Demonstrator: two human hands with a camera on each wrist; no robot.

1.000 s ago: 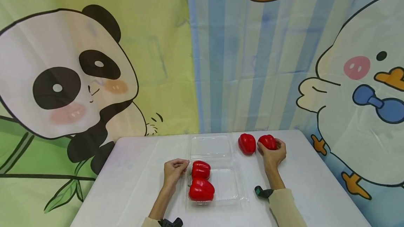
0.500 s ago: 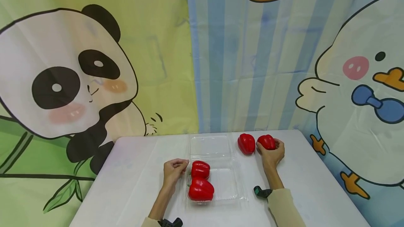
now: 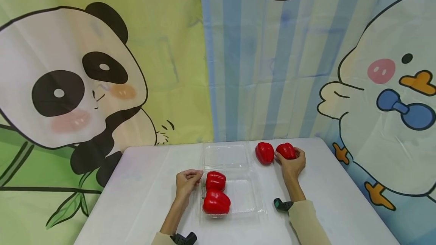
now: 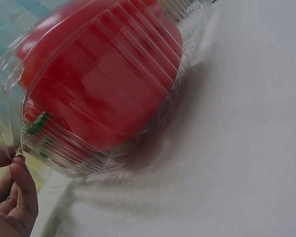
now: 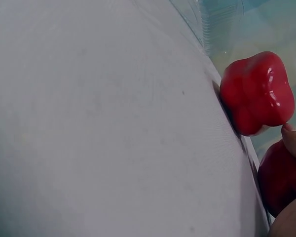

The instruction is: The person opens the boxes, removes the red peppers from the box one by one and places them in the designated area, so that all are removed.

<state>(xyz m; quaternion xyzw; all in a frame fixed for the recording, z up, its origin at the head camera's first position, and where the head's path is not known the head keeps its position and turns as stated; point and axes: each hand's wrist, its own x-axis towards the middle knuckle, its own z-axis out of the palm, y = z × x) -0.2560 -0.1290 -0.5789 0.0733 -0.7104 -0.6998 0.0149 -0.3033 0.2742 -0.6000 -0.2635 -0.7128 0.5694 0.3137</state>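
Observation:
My left hand (image 3: 187, 184) pinches the left rim of a clear plastic clamshell box (image 3: 243, 197); the left wrist view shows thumb and finger meeting on that rim. Two red bell peppers, a rear one (image 3: 215, 181) and a front one (image 3: 216, 202), lie on their sides in the box's left half. At the far right of the table, my right hand (image 3: 293, 165) grips another red bell pepper (image 3: 286, 150), thumb on its left and fingers on its right. Just left of it sits one more red bell pepper (image 3: 264, 153), near the thumb tip in the right wrist view (image 5: 259, 94).
The box's transparent lid (image 3: 226, 156) lies folded back behind its base, left of the loose peppers. All this stands on a white table (image 3: 146, 199). A printed curtain (image 3: 245, 67) hangs right behind the table's back edge.
The view has shifted slightly. Both hands keep their places, the left at the box rim and the right around the far-right pepper; the peppers have not visibly moved.

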